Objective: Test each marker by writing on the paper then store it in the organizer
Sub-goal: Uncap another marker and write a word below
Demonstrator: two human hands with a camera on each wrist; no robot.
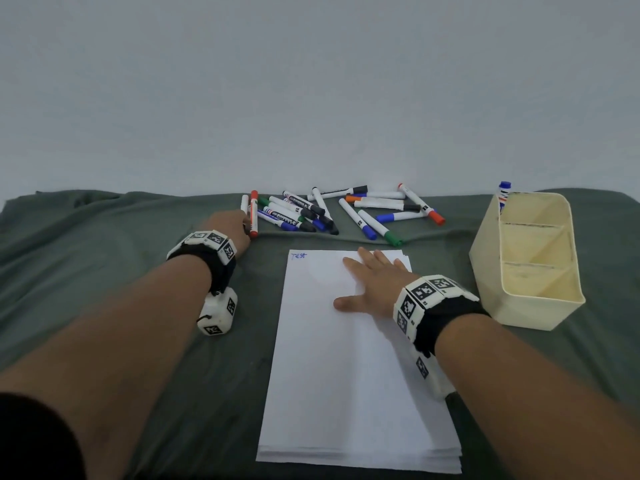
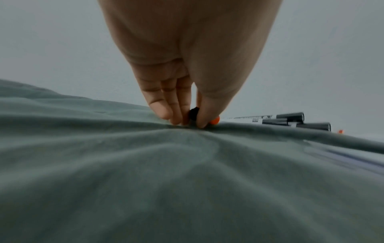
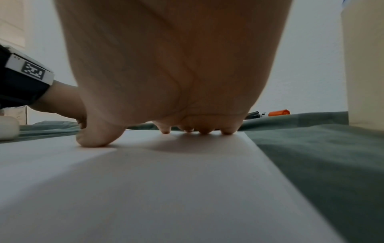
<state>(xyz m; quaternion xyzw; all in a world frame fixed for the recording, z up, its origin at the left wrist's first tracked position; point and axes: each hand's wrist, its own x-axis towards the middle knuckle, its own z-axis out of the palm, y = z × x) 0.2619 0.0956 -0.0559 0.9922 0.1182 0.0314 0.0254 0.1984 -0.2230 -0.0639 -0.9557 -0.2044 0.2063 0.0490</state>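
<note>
A pile of markers point(image 1: 332, 211) lies on the green cloth at the back. My left hand point(image 1: 244, 225) reaches its left end. In the left wrist view the thumb and fingers point(image 2: 192, 121) pinch the black cap end of a white marker point(image 2: 194, 113), which still rests on the cloth beside a red-capped marker point(image 1: 254, 213). My right hand point(image 1: 367, 271) lies flat with spread fingers on the upper part of the white paper stack point(image 1: 346, 375), fingertips point(image 3: 204, 131) pressing down. Blue writing point(image 1: 298, 256) marks the sheet's top left corner. The cream organizer point(image 1: 530, 303) stands at the right with one blue marker point(image 1: 504, 195) in its far compartment.
A wrinkled green cloth point(image 1: 104, 271) covers the table, and a plain white wall stands close behind the markers. The organizer's wall point(image 3: 363, 74) rises just right of my right hand. Several black-capped markers point(image 2: 290, 120) lie right of my left fingers.
</note>
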